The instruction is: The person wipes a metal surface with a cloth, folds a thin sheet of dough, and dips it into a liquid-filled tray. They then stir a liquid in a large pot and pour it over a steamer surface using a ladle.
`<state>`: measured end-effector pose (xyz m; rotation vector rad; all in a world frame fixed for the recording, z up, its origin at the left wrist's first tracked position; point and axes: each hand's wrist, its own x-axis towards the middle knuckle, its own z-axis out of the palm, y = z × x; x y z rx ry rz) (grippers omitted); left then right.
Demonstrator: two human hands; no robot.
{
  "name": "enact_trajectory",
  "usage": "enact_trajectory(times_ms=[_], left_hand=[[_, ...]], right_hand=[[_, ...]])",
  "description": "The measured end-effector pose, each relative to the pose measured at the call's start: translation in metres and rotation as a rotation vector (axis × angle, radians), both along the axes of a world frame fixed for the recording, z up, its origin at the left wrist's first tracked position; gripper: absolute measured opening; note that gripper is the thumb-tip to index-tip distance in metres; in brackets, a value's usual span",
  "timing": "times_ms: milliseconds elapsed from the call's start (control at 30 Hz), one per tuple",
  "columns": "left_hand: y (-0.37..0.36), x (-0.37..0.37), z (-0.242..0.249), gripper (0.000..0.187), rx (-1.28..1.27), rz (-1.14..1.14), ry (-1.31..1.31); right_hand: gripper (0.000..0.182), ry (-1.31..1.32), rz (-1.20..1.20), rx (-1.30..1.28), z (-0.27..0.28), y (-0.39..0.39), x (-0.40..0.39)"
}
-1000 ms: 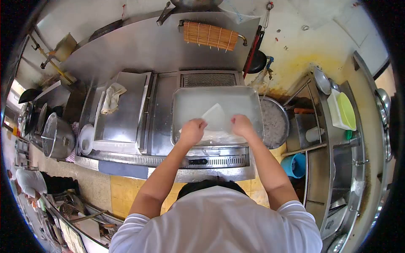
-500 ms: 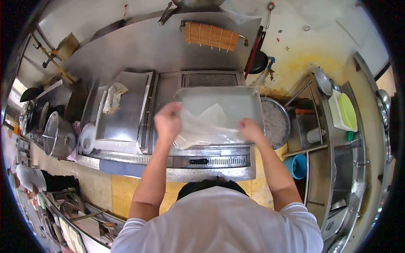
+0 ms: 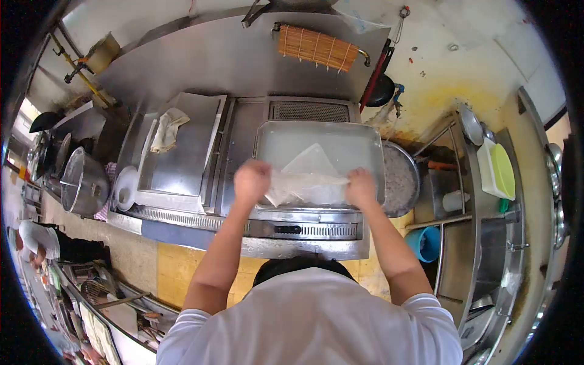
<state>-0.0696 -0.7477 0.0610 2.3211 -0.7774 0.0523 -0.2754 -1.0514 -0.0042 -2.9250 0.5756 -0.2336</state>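
A pale, thin cloth or sheet (image 3: 309, 164) stretches between my two hands over a rectangular metal tray (image 3: 359, 139) of cloudy whitish liquid. My left hand (image 3: 251, 181) is closed on the sheet's left end, at the tray's left edge. The right end is pinched in my right hand (image 3: 361, 187), near the tray's right side. One corner of the sheet points away from me as a triangle, lying in or on the liquid; its near part hangs in folds between my hands.
Right of the tray stands a round metal basin (image 3: 401, 179). On the left a steel lid (image 3: 182, 152) bears a crumpled cloth (image 3: 168, 129). A knife (image 3: 286, 229) lies along the counter's front. A blue bucket (image 3: 424, 243) is lower right. Another person (image 3: 39, 240) is far left.
The sheet's near part has been drawn into a narrower, tighter band between my hands. My left hand has moved slightly right and down. The whole view has shifted a little.
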Motion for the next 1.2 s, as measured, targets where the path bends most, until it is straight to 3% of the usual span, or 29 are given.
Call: enact_trajectory(times_ms=[100, 167, 200, 267, 333, 400, 500, 533, 633, 733, 800, 867, 933, 967, 1033, 1100, 1133, 1200], left_hand=[[-0.019, -0.022, -0.064, 0.026, 0.509, -0.153, 0.095], [-0.031, -0.007, -0.124, 0.023, 0.542, -0.289, 0.077], [-0.036, -0.003, -0.137, 0.022, 0.557, -0.357, 0.069], [-0.049, -0.019, -0.069, 0.022, 0.214, -0.301, 0.177], [-0.071, -0.036, 0.011, 0.019, -0.051, -0.263, 0.233], [-0.089, -0.044, 0.053, 0.017, -0.238, -0.268, 0.195], [-0.089, -0.048, 0.101, 0.026, -0.466, -0.216, 0.168], [-0.075, -0.043, 0.118, 0.03, -0.499, -0.138, 0.222], [-0.033, 0.002, 0.118, 0.031, -0.7, 0.013, 0.107], [-0.021, -0.004, 0.107, 0.026, -0.469, 0.067, 0.013], [-0.04, -0.023, 0.078, 0.024, -0.382, -0.024, -0.026], [-0.063, -0.053, 0.079, 0.03, -0.376, -0.229, -0.032], [-0.067, -0.063, 0.097, 0.028, -0.448, -0.316, -0.07], [-0.068, -0.066, 0.103, 0.027, -0.482, -0.365, -0.088], [-0.041, -0.038, 0.122, 0.028, -0.422, -0.17, -0.101], [-0.013, -0.011, 0.131, 0.028, -0.614, 0.023, -0.04], [0.0, -0.005, 0.137, 0.027, -0.501, 0.135, -0.001], [-0.003, -0.005, 0.105, 0.025, -0.479, 0.077, -0.016]], right_hand=[[0.023, 0.226, -0.072, 0.098, -0.006, 0.017, 0.009], [0.026, 0.469, -0.135, 0.145, -0.037, -0.003, 0.011], [0.027, 0.42, -0.139, 0.142, -0.03, -0.003, 0.015], [0.03, 0.327, -0.148, 0.14, 0.0, 0.002, 0.022], [0.028, -0.052, -0.1, 0.379, 0.05, 0.024, 0.053], [0.027, -0.401, 0.164, 0.772, 0.081, 0.047, 0.076], [0.029, -0.128, -0.013, 0.894, 0.097, 0.061, 0.071], [0.03, -0.13, -0.045, 0.77, 0.087, 0.053, 0.061], [0.033, -0.071, -0.076, 0.371, -0.006, -0.023, 0.014], [0.036, 0.236, -0.164, 0.348, 0.021, -0.034, -0.003], [0.029, -0.098, -0.08, 0.554, 0.041, -0.003, 0.015], [0.031, -0.434, 0.157, 0.611, 0.095, 0.053, 0.044], [0.025, -0.419, 0.176, 0.933, 0.122, 0.093, 0.061], [0.023, -0.363, 0.141, 0.86, 0.113, 0.09, 0.059], [0.02, -0.253, 0.069, 0.703, 0.074, 0.067, 0.056], [0.019, -0.183, 0.021, 0.46, 0.02, 0.01, 0.028], [0.022, -0.127, -0.014, 0.362, 0.001, -0.012, 0.016], [0.025, 0.051, -0.088, 0.385, 0.008, -0.022, 0.008]])
